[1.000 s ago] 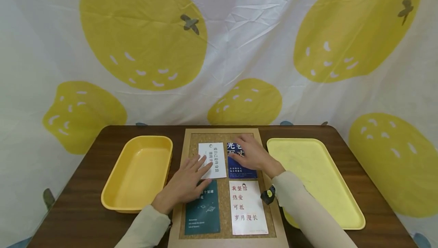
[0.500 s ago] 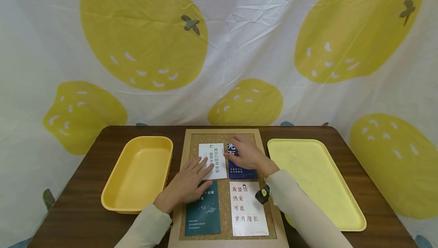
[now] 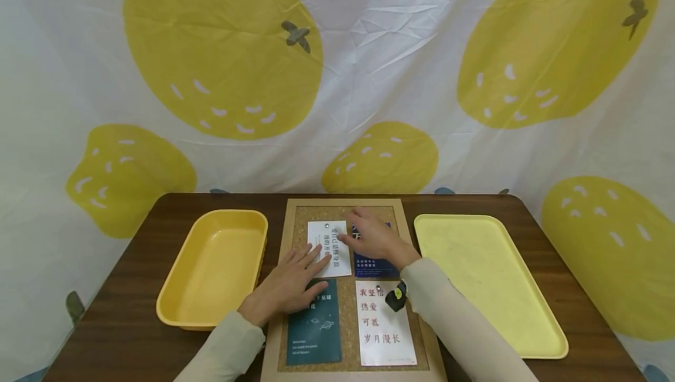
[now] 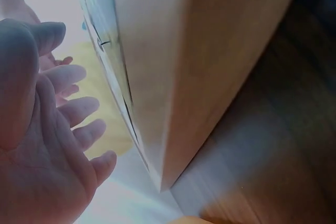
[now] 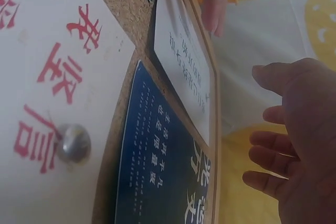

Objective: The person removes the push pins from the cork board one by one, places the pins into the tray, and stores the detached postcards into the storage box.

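Observation:
A framed cork board [image 3: 345, 335] bears a white card [image 3: 319, 232] and a blue card [image 3: 375, 269] at the back, a teal card [image 3: 313, 341] and a red-lettered white card [image 3: 387, 341] at the front. My left hand [image 3: 287, 282], fingers spread and loose, hovers over the board's left side, overlapping the white and teal cards. My right hand [image 3: 375, 238] is over the blue card, its thumb overlapping the white card's edge. In the right wrist view its fingers are loosely bent and hold nothing. A round metal pushpin [image 5: 73, 142] sits in the red-lettered card.
An orange-yellow basin [image 3: 211, 276] stands left of the board on the dark wooden table [image 3: 121, 311]. To the right lies a pale yellow tray [image 3: 490, 288]. A lemon-print cloth [image 3: 337, 89] hangs behind the table.
My right hand has shifted left across the blue card to the white card's edge. My left hand has stayed almost in place. The cards keep their places on the board.

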`<state>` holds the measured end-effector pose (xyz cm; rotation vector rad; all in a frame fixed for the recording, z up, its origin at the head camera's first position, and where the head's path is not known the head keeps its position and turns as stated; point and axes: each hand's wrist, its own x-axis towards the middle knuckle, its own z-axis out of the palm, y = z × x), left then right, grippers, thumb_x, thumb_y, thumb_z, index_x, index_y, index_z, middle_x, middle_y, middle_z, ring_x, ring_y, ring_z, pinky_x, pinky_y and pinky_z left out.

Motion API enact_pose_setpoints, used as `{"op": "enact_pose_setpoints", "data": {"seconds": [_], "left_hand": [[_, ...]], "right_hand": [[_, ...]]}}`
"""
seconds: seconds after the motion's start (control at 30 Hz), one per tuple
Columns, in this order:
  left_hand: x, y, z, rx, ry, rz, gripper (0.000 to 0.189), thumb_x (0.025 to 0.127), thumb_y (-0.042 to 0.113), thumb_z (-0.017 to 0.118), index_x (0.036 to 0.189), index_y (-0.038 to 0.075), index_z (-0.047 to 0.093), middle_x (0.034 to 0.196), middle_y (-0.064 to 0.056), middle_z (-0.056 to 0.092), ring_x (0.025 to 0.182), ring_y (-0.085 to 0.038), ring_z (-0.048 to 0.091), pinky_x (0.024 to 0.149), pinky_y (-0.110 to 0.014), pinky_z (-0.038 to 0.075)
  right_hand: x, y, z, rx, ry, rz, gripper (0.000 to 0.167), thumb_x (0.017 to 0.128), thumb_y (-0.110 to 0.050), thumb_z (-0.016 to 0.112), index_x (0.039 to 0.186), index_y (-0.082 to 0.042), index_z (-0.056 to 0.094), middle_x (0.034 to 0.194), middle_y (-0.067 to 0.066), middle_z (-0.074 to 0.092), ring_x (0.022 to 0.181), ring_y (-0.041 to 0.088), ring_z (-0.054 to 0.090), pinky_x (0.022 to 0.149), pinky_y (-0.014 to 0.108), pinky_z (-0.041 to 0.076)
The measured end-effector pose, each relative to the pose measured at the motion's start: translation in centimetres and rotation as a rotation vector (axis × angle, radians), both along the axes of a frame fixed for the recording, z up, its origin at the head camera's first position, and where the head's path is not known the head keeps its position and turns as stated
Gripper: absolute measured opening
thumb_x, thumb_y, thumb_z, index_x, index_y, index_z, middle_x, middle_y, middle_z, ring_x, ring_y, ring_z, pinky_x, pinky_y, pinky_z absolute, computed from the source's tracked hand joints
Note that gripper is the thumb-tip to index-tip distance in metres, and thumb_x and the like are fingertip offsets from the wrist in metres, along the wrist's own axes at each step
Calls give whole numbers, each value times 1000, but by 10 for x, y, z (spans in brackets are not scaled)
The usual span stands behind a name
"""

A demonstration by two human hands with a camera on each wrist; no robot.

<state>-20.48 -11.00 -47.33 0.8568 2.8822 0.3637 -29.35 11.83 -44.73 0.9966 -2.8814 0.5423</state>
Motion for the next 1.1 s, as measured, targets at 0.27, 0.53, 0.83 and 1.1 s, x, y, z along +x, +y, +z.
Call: {"op": "enact_pose_setpoints", "data": {"seconds": [0.27,0.53,0.83,1.1], "left_hand": [[-2,-1,-2,-28,5,-14,58,104,45,44,155,19,36,162,-11,28,150,-34,21,121,-53,18],[-4,-3,-5,-37,-14,-14,58,104,46,43,155,19,36,162,-10,27,151,-33,21,121,-53,17],[-4,-3,-7,-48,-14,-20,56,104,44,45,153,18,39,161,-11,31,149,-33,24,121,-54,18],[-3,-2,-9,-61,-35,-14,56,104,44,45,153,19,40,161,-9,31,150,-32,24,121,-52,19]], "right_hand": [[-5,-7,-2,-5,-31,13,57,98,-34,61,142,0,50,141,22,50,130,37,50,105,52,45],[-13,-17,-8,-12,-78,1,52,98,-31,62,141,-3,52,134,19,55,110,30,59,95,47,52],[-19,-30,-13,-74,-130,-6,45,97,-24,64,135,-1,58,121,17,62,108,30,62,91,46,53],[-23,-37,-21,-62,-136,-6,42,95,-19,66,132,0,60,112,14,63,98,26,62,84,41,54]]}}
